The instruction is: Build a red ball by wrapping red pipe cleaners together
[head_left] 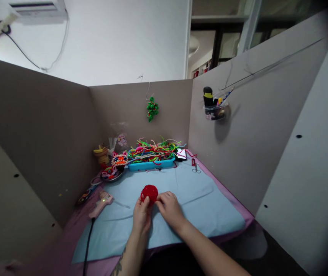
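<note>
A round, fuzzy red piece, apparently of coiled pipe cleaner, is held up over the blue sheet. My left hand grips it from the lower left, thumb lying across its front. On its right side, my right hand has thumb and fingertips pinched together at the red edge. Whether those fingertips hold the piece itself or a loose end of it is too small to make out. The lower rim of the red piece is partly hidden by my fingers.
A blue tray heaped with colourful pipe cleaners stands at the back. Left lies a pink glue gun with a black cord, near a metal bowl. Scissors rest back right. Grey partitions enclose the table; a tool cup hangs right.
</note>
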Motion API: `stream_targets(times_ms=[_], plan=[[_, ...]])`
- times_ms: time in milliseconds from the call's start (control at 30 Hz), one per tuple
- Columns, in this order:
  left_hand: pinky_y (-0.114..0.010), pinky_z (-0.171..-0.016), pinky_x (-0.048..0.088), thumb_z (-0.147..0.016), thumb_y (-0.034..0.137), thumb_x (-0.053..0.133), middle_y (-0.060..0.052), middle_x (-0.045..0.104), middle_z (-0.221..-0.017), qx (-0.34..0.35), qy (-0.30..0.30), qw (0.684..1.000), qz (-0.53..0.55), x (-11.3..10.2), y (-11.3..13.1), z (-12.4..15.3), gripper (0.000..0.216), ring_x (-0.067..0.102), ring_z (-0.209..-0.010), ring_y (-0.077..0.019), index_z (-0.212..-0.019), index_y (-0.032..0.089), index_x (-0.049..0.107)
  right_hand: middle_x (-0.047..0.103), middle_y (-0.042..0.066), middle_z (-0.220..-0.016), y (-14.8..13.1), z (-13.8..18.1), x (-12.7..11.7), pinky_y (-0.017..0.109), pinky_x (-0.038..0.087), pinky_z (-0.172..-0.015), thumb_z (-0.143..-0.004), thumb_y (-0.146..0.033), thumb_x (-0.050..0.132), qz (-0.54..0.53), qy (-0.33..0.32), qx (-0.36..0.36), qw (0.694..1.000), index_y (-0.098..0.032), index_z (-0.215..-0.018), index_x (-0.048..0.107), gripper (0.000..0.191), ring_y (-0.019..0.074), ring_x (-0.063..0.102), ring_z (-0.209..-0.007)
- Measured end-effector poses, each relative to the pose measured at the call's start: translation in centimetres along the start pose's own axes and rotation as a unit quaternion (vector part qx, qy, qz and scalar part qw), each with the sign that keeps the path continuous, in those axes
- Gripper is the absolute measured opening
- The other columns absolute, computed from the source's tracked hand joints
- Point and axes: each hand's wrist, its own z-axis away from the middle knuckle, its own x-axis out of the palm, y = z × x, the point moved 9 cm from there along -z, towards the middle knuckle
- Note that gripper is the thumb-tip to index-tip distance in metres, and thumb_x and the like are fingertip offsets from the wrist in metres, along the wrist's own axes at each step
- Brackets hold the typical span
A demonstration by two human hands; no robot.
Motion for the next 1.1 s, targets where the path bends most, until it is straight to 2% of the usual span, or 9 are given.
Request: stream_targets(times_ms=[233,367,533,667,733,900,1000,1100], plan=[[-0.027,-0.074,0.055,-0.061,0.019,0.082,-0.008,0.075,-0.09,-0.017,0.003,1.0,0.005,0.2,0.0,0.1,0.036,0.07,-0.08,-0.0179,-0.093,0.013,0.068,0.066,0.001,-0.076,1.0,-0.2,0.4,0.03,0.039,-0.075,-0.084,-0.011,0.054,-0.016,-0.005,0.009,1.0,-0.021,-0.076,0.061,0.015,0.0188,0.056,-0.08],[-0.027,-0.075,0.055,-0.062,0.019,0.082,-0.009,0.075,-0.092,-0.01,0.003,1.0,0.017,0.4,0.3,0.1,0.035,0.071,-0.082,-0.0186,-0.094,0.013,0.069,0.067,0.002,-0.086,1.8,-0.1,0.3,0.032,0.042,-0.08,-0.081,-0.009,0.058,-0.045,-0.021,-0.022,0.999,-0.02,-0.089,0.062,0.015,0.0191,0.057,-0.084],[-0.028,-0.078,0.055,-0.064,0.018,0.08,-0.008,0.075,-0.092,-0.003,0.016,0.999,0.028,0.1,0.4,-0.1,0.031,0.071,-0.084,-0.0191,-0.093,0.015,0.069,0.063,0.005,-0.098,3.0,0.5,-2.0,0.036,0.044,-0.087,-0.078,-0.007,0.061,-0.035,0.007,-0.047,0.998,-0.021,-0.096,0.064,0.023,0.0217,0.054,-0.097],[-0.028,-0.078,0.055,-0.065,0.018,0.079,-0.008,0.075,-0.092,0.001,0.027,0.999,0.022,-0.2,0.3,-0.2,0.029,0.071,-0.083,-0.0189,-0.092,0.015,0.068,0.058,0.006,-0.088,2.8,0.6,-3.3,0.035,0.045,-0.082,-0.079,-0.012,0.065,0.017,0.025,-0.055,0.998,-0.023,-0.086,0.069,0.013,0.0223,0.053,-0.09],[-0.029,-0.079,0.055,-0.066,0.018,0.079,-0.009,0.075,-0.094,0.001,0.023,1.0,0.021,-0.2,0.3,-0.2,0.029,0.071,-0.085,-0.0194,-0.093,0.014,0.067,0.056,0.004,-0.083,2.8,0.5,-3.0,0.033,0.046,-0.078,-0.081,-0.013,0.063,0.027,0.004,-0.053,0.998,-0.023,-0.082,0.07,0.012,0.0208,0.053,-0.085],[-0.028,-0.077,0.055,-0.067,0.016,0.078,-0.008,0.075,-0.09,-0.001,0.031,0.999,0.025,-0.3,0.3,-0.3,0.026,0.071,-0.081,-0.0179,-0.091,0.014,0.067,0.062,0.003,-0.086,3.6,0.3,-1.5,0.029,0.046,-0.078,-0.083,-0.011,0.059,0.044,-0.055,-0.035,0.997,-0.022,-0.089,0.069,0.016,0.019,0.057,-0.086],[-0.027,-0.076,0.055,-0.068,0.014,0.077,-0.007,0.075,-0.088,-0.002,0.038,0.999,0.034,-0.5,0.3,-0.3,0.023,0.071,-0.078,-0.0173,-0.089,0.015,0.066,0.064,0.004,-0.085,4.2,0.4,-1.4,0.029,0.046,-0.077,-0.082,-0.008,0.057,0.057,-0.056,-0.025,0.997,-0.021,-0.087,0.068,0.018,0.0194,0.058,-0.085],[-0.028,-0.078,0.055,-0.068,0.014,0.077,-0.008,0.075,-0.089,-0.004,0.039,0.999,0.034,-0.6,0.2,-0.4,0.025,0.071,-0.081,-0.0183,-0.091,0.014,0.066,0.064,0.004,-0.082,4.1,0.3,-2.1,0.03,0.047,-0.075,-0.083,-0.007,0.054,0.04,-0.025,-0.026,0.999,-0.02,-0.085,0.067,0.019,0.0191,0.059,-0.081]])
